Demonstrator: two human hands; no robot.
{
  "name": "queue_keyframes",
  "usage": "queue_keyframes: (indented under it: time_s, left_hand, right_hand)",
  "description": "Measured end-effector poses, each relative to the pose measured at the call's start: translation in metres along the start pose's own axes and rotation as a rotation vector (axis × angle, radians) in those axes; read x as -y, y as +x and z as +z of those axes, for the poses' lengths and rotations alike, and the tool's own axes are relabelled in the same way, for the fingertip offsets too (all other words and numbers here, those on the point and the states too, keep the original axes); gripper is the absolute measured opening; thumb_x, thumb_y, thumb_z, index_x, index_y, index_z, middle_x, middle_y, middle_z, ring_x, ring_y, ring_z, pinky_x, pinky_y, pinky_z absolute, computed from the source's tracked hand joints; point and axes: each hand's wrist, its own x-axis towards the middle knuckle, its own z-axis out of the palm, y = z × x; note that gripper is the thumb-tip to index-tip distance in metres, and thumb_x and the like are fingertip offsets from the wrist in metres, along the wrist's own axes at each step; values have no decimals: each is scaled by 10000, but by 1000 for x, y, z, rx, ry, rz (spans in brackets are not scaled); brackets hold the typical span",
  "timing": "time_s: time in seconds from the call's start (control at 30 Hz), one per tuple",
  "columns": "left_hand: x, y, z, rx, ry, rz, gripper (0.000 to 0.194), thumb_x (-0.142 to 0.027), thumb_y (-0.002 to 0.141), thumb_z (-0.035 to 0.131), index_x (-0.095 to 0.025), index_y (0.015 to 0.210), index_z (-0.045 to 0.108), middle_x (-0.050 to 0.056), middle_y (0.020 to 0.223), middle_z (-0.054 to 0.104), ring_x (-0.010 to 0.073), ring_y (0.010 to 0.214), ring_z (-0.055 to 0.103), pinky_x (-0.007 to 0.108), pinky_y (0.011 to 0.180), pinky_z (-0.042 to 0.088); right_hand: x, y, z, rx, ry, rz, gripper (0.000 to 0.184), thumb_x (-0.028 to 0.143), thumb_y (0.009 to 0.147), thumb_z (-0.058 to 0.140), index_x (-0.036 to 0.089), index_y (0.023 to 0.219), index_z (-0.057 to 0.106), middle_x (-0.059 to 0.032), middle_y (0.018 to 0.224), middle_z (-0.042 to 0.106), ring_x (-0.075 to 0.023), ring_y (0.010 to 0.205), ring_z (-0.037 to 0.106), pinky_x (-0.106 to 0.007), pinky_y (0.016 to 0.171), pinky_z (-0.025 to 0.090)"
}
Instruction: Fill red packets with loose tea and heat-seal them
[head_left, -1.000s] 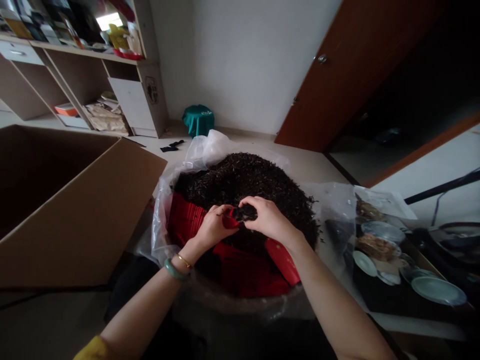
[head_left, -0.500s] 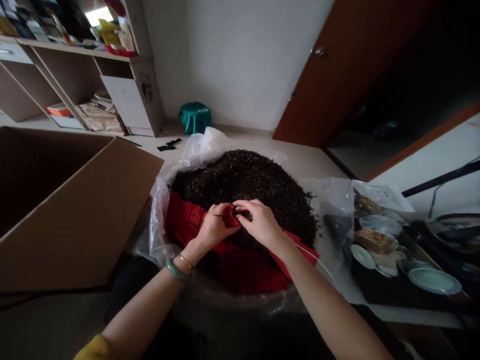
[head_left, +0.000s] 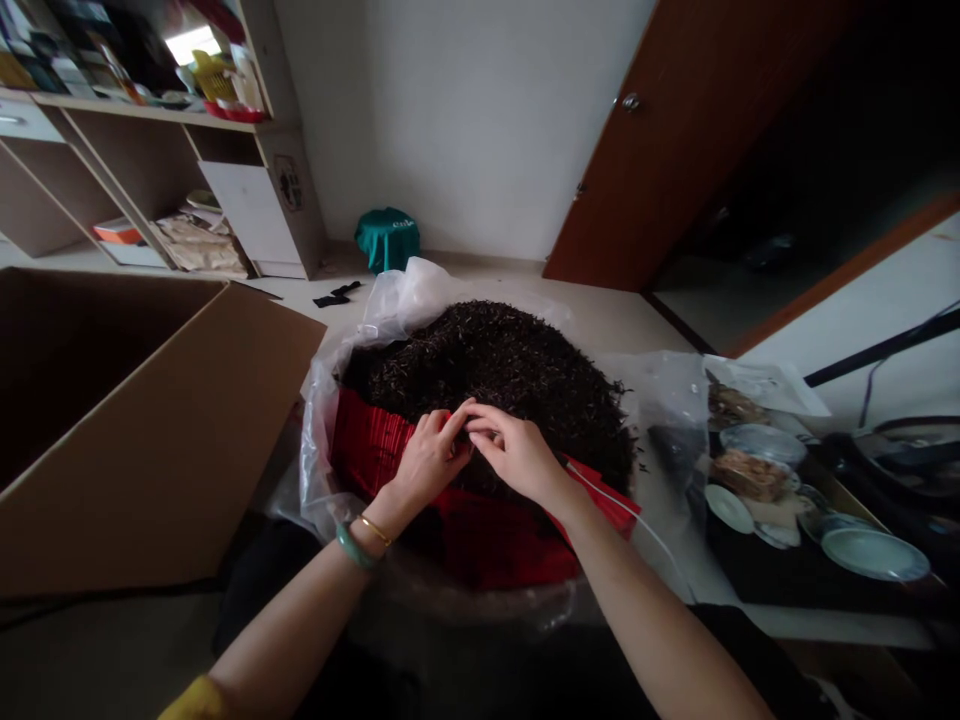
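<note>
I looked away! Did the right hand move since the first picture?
Yes, against the dark heap, the right hand has moved left, closer to the left hand.

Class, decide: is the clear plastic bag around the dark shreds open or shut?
Open: the plastic bag is spread wide, leaving dark shreds and red packets exposed.
</note>
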Motion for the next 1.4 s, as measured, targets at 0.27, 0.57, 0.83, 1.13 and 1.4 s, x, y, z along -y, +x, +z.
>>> queue_keyframes:
  time_s: [0.27,0.57,0.83,1.13,1.4]
  left_hand:
    - [6,-2,15,-149,59,38,874,-225,764,579,-82,1453,60,188,1167,546,278,971,542,416,853,479]
    - [8,-5,17,-103,-48,31,853,-126,756,527,-118,1467,55,119,1046,630,234,896,545,378,842,471]
    - [8,-3,14,-148,-128,-166,933,-104,653,625,-141,1453,145,115,1095,611,254,969,557,410,880,453]
    - [9,11,-20,69,-469,-212,771,-294,569,784,-169,1277,504,114,1146,622,248,1005,556,355,840,464]
    - [11,19,-32,35,-467,-362,314,-57,616,567,-155,884,698,27,855,690,122,689,572,217,631,443]
  right_hand:
    - [-4,1,5,-47,-130,-79,152,168,823,569,207,920,680,-32,900,730,-154,779,676,-252,739,509]
    - [36,16,-3,500,-595,106,339,275,915,384,172,853,700,-89,804,731,-206,744,679,-294,690,463]
    - [14,1,1,132,-539,-87,237,221,848,560,207,1073,632,-48,1089,658,-160,879,645,-236,693,459]
    - [0,0,5,184,-768,-159,181,157,902,477,185,900,656,-45,944,656,-146,790,629,-230,597,404]
    - [-5,-5,11,143,-803,-465,245,154,928,422,171,819,641,-43,871,638,-132,764,575,-238,595,367]
